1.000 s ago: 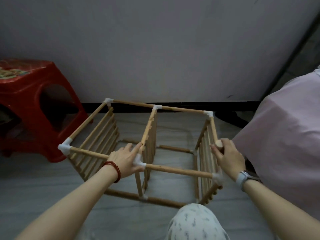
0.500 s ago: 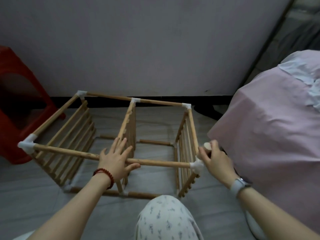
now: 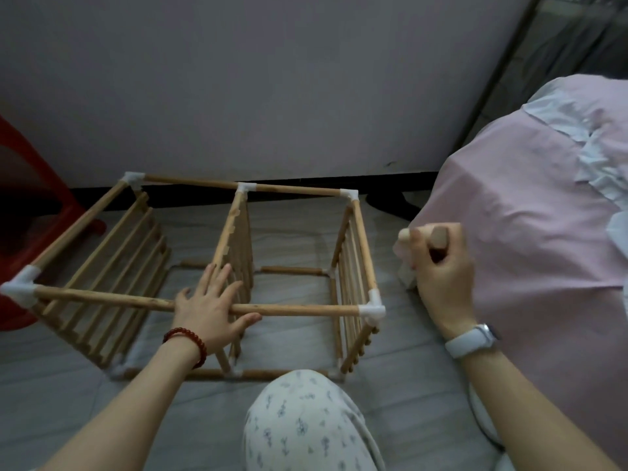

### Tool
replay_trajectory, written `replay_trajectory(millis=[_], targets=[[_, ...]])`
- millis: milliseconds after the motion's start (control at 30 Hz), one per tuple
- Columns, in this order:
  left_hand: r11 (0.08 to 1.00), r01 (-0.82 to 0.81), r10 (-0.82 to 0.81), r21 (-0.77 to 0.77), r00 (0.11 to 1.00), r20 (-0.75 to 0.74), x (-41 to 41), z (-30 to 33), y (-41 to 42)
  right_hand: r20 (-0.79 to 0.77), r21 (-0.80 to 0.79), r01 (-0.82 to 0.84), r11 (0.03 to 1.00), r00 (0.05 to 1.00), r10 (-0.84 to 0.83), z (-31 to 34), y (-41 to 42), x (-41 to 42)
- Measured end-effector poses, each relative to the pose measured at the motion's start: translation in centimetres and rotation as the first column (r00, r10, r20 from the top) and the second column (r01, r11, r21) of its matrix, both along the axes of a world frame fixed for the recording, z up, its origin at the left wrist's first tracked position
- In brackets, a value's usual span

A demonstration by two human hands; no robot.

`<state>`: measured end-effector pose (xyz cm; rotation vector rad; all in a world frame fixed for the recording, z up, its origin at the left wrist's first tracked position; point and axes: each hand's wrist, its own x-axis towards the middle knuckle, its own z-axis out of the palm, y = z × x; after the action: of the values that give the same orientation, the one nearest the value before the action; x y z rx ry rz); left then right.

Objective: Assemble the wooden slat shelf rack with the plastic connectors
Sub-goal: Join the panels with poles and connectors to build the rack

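Right hand (image 3: 441,266) now off rack (image 3: 299,310)

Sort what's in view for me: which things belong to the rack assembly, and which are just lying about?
Job:
- wooden slat rack, its frame standing on the floor
- white plastic connectors at its corners
- left hand, flat on the near top rod
- right hand, gripping a wooden piece

Lying about:
- red stool, left
- pink bedding, right

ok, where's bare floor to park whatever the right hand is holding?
Bare floor between the rack's near-right connector and the pink bedding; more between left forearm and patterned knee. Crowded: inside the rack, under the left hand.
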<state>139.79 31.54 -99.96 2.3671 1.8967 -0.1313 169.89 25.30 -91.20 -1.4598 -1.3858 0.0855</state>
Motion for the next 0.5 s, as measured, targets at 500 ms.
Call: replay_trajectory(millis=[500], targets=[[1.0,-0.013,0.013,-0.002,1.0,-0.009,0.0,0.0,0.3,0.206,-0.556,0.004,0.831,0.969,0.133,-2.5,0.1,-0.7]])
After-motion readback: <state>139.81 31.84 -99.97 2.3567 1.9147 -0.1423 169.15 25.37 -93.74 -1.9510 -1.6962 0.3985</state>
